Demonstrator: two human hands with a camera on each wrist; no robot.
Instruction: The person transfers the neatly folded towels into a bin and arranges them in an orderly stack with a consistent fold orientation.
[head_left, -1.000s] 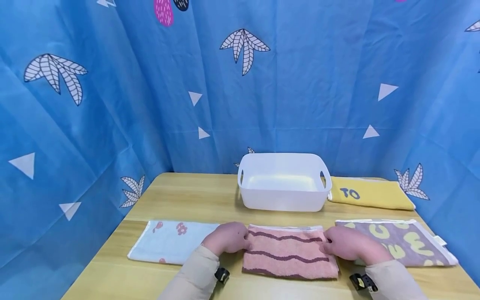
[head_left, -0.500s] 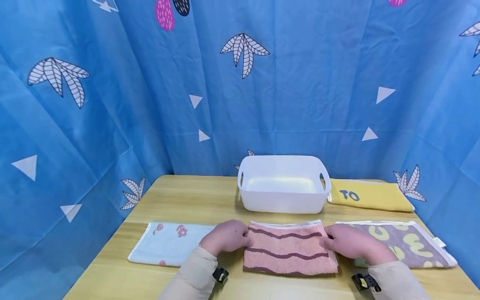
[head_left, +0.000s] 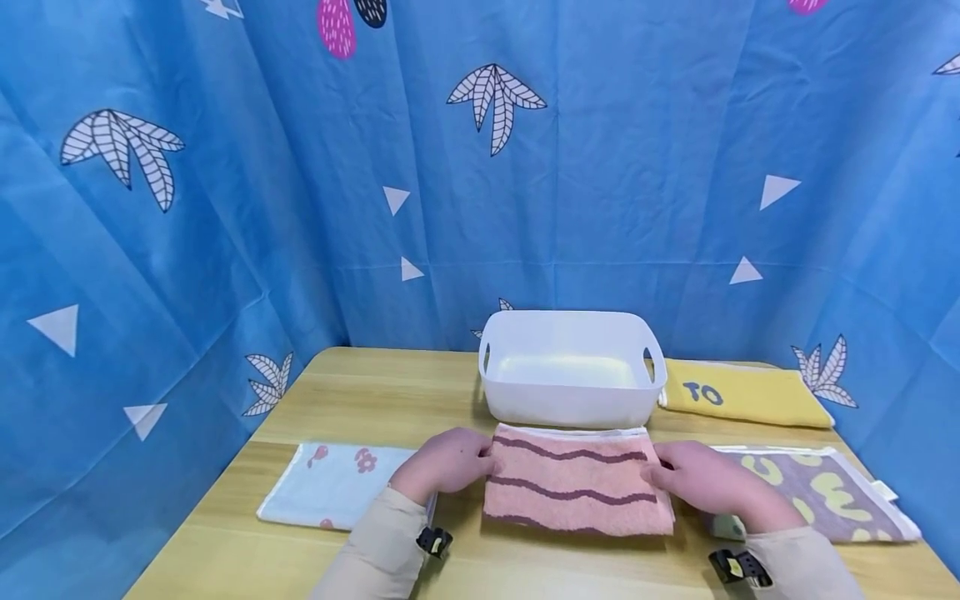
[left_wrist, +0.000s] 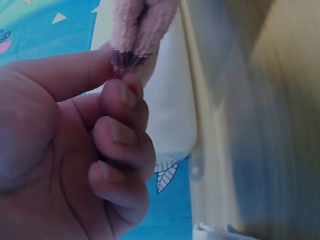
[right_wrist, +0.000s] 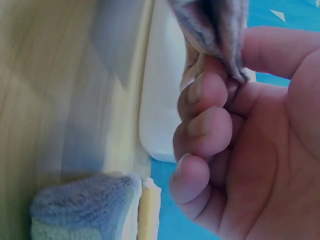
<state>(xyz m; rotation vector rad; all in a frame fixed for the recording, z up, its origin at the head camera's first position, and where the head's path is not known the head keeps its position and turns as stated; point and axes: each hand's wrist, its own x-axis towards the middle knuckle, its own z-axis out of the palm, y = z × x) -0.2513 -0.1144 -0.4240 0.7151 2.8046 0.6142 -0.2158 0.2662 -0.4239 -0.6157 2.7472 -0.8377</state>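
Observation:
A folded pink towel [head_left: 573, 492] with wavy dark stripes hangs between my two hands, just in front of the white basket. Its left edge is pinched by my left hand [head_left: 455, 460], thumb against curled fingers; the left wrist view shows the pink towel [left_wrist: 142, 25] in that grip. My right hand [head_left: 701, 477] pinches the opposite edge, and the towel [right_wrist: 220, 30] also shows between thumb and fingers in the right wrist view. The white basket [head_left: 570, 406], with a cut-out handle at each end, stands behind the towel, with no contents visible.
A folded pale-blue towel [head_left: 337, 483] lies at the left, partly behind my left arm. On the right lie a purple-and-green towel [head_left: 813, 492] and, farther back, a yellow towel [head_left: 757, 392]. Blue curtains [head_left: 630, 167] enclose the wooden table [head_left: 397, 383].
Both hands have raised the pink towel off the table and moved it forward, closer to the basket. The other towels and the basket stay where they were.

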